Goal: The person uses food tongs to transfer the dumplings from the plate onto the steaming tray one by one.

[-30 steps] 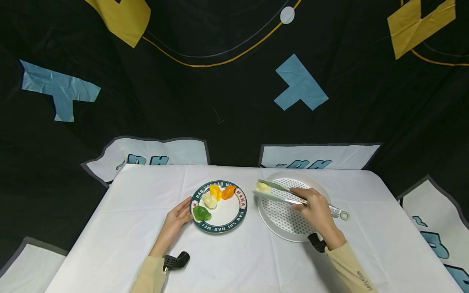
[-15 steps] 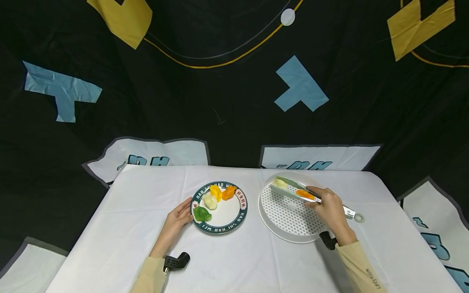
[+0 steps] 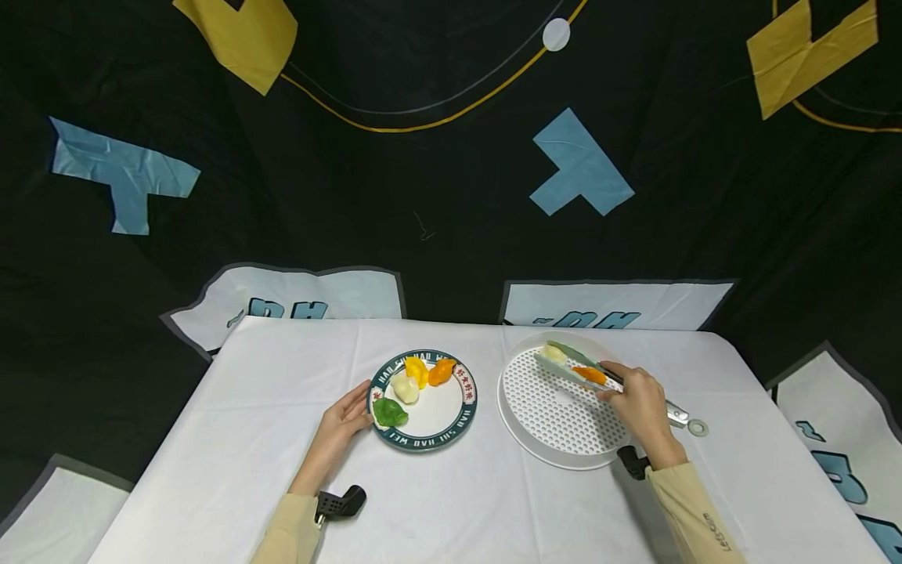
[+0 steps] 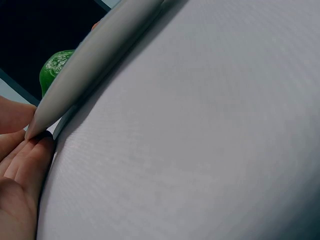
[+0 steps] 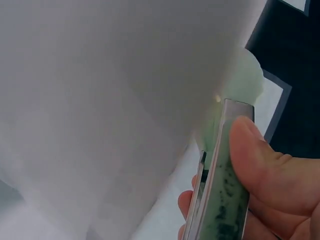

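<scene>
Head view: right hand (image 3: 640,410) grips tongs (image 3: 585,370) pinching a pale dumpling (image 3: 553,353) over the tray (image 3: 557,439). Left hand (image 3: 340,427), fingers relaxed, touches the plate (image 3: 451,423) on the counter (image 3: 232,439).

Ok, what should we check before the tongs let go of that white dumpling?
1. Tongs gripped firmly by the right hand: ok.
2. White dumpling caught between the tong tips: ok.
3. Dumpling over the perforated tray, not the tablecloth: ok.
4. Dumpling already touching the tray surface: cannot tell.
5. Left hand steadying the plate rim: ok.
6. Orange dumpling on the tray lies apart from the tong tips: ok.
</scene>
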Demonstrator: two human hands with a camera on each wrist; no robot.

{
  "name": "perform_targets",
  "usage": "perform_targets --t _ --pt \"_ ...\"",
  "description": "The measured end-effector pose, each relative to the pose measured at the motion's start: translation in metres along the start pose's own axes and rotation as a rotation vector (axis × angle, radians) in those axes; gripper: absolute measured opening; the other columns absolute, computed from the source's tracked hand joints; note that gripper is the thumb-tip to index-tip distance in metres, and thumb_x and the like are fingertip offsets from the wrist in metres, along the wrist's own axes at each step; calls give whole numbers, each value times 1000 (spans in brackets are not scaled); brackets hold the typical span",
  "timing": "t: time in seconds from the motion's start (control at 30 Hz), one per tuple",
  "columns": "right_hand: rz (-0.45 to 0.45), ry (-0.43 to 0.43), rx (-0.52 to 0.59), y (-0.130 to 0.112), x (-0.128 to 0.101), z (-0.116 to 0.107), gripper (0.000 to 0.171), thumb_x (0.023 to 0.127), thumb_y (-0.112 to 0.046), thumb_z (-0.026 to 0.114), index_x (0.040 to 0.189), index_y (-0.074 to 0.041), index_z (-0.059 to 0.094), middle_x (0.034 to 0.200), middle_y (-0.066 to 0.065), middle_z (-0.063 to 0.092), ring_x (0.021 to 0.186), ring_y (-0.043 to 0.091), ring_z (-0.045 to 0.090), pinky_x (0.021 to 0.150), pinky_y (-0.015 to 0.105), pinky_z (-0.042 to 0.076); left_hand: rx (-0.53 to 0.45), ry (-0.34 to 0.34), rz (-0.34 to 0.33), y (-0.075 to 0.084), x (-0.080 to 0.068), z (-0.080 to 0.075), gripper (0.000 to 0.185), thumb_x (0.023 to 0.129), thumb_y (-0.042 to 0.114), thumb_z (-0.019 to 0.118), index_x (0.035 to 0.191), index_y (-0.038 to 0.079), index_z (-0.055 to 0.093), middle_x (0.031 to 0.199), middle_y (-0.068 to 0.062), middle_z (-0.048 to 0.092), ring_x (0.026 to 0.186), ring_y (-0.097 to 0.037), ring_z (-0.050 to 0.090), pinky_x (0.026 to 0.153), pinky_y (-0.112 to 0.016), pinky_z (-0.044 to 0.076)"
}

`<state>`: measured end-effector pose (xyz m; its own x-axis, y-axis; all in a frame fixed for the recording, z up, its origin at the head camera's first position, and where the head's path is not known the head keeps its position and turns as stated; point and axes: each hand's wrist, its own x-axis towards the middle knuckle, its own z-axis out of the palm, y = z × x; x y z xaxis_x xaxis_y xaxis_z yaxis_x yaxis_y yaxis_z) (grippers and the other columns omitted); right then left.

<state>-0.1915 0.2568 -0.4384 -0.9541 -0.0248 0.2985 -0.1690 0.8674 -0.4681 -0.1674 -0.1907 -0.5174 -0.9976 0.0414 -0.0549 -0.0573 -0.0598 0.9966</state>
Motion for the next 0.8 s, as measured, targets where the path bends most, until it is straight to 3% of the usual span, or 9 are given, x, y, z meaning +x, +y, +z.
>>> perform_targets --t 0.3,0.53,0.8 --pt "7 -20 23 0 -1 3 53 68 3 78 118 10 62 56 6 47 55 20 36 47 31 30 4 -10 -3 1 0 0 64 87 -10 50 146 -7 27 149 -26 29 136 -32 32 103 -21 37" --pt "17 -20 14 -4 -1 1 53 69 2 79 119 9 62 77 22 63 59 23 43 47 31 32 -15 -4 -7 1 0 1 64 87 -10 51 146 -7 27 149 -25 29 136 -31 32 101 -18 38" --pt "-6 2 36 -13 -2 -1 54 68 2 80 118 9 63 93 29 65 61 24 44 49 33 33 -18 -6 -14 0 -1 0 64 88 -9 51 146 -6 27 150 -24 29 136 -30 33 102 -19 38"
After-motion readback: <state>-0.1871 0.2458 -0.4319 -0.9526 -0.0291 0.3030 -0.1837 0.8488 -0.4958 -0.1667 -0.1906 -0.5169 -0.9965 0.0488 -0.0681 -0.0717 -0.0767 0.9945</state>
